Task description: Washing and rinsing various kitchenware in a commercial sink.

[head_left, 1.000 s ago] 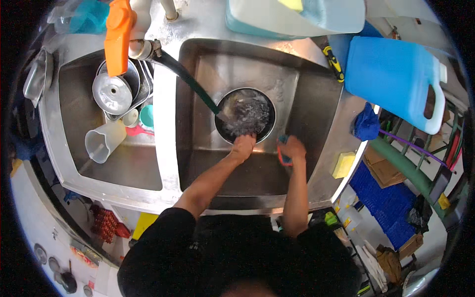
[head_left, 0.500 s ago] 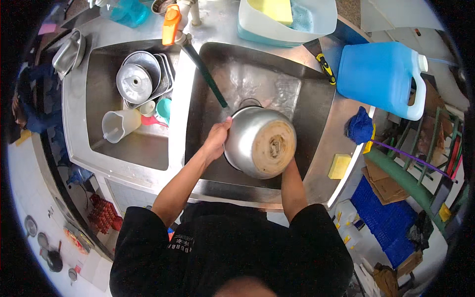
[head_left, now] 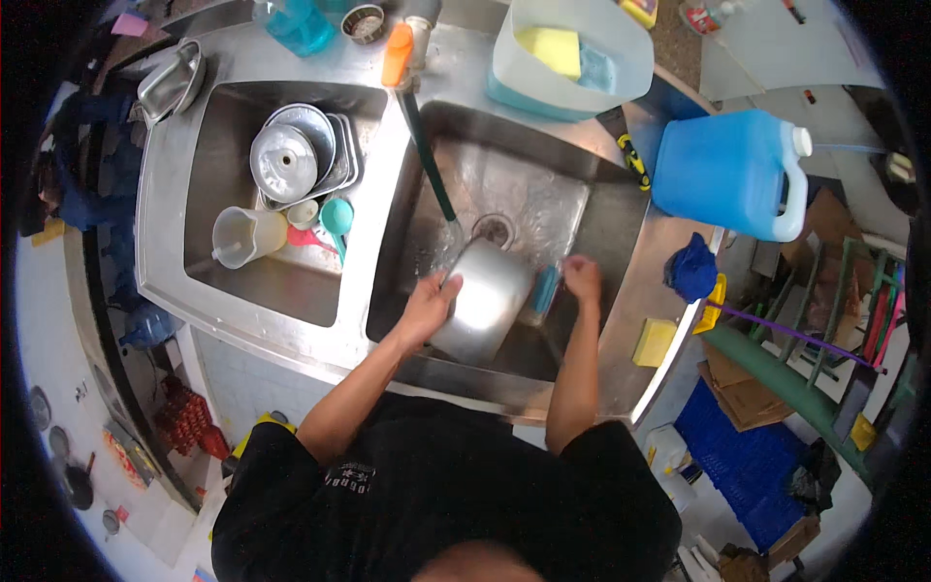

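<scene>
A silver metal pot point(head_left: 482, 306) lies tilted in the right-hand sink basin point(head_left: 621, 218). My left hand point(head_left: 430, 312) grips its left side, thumb on the outer wall. My right hand point(head_left: 582, 279) is off the pot, fingers curled; whether they hold anything is hidden. Between that hand and the pot is a small blue-teal piece point(head_left: 546, 288), whose kind I cannot make out. A dark green hose point(head_left: 427, 160) hangs from the orange-handled tap point(head_left: 398, 55) into the basin. Water runs over the basin floor around the drain point(head_left: 493, 230).
The left basin holds metal lids point(head_left: 284, 163), a translucent jug point(head_left: 249, 236) and a teal scoop point(head_left: 337, 216). Behind stands a tub point(head_left: 572, 92) with a yellow sponge point(head_left: 550, 51). On the right are a blue jug point(head_left: 722, 175), a blue scrubbing cloth point(head_left: 691, 268) and another yellow sponge point(head_left: 656, 342).
The pot has been lowered and turned, its stained base no longer facing up. My right hand has come away from it to the right. The view has shifted slightly.
</scene>
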`<control>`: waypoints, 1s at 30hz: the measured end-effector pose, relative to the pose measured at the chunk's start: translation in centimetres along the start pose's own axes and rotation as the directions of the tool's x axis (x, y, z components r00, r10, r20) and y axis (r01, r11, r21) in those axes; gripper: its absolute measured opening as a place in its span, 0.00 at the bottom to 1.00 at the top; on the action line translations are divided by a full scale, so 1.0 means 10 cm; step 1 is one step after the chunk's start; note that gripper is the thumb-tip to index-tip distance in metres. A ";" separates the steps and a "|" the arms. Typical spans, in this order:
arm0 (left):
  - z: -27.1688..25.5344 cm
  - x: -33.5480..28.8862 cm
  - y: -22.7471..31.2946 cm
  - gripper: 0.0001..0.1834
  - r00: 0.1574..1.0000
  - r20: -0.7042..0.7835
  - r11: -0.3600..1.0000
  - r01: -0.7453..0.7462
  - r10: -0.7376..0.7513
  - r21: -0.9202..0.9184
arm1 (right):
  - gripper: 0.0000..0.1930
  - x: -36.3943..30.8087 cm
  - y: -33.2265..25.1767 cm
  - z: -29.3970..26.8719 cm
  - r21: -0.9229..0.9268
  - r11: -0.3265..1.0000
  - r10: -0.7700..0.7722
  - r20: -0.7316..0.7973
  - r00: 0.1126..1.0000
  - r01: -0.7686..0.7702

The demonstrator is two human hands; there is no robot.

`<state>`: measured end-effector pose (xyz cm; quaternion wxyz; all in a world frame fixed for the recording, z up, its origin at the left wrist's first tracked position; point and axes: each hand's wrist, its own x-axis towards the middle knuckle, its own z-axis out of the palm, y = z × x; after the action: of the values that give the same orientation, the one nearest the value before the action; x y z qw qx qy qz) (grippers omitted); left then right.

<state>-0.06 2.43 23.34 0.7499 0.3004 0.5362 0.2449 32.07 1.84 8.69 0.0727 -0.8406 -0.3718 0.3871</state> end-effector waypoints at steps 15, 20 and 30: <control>0.19 -0.09 0.15 0.41 0.937 0.255 0.967 0.204 -0.238 0.153 | 0.25 1.09 -4.00 -1.28 -0.459 0.002 -0.572 0.728 0.377 0.889; 0.07 0.01 -0.05 0.48 0.925 0.278 0.965 0.259 -0.258 0.034 | 0.22 0.15 -3.88 -2.01 -0.434 0.336 -0.724 0.448 0.524 0.836; 0.23 0.42 -0.03 0.36 0.986 0.049 0.945 -0.169 0.162 0.278 | 0.33 -1.59 -1.92 -0.34 -0.437 0.736 -0.525 0.115 0.844 0.517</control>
<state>3.44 4.67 20.95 0.6831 0.4511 0.5286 0.2244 16.84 5.21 28.42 -0.0162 -0.6991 -0.6706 0.2475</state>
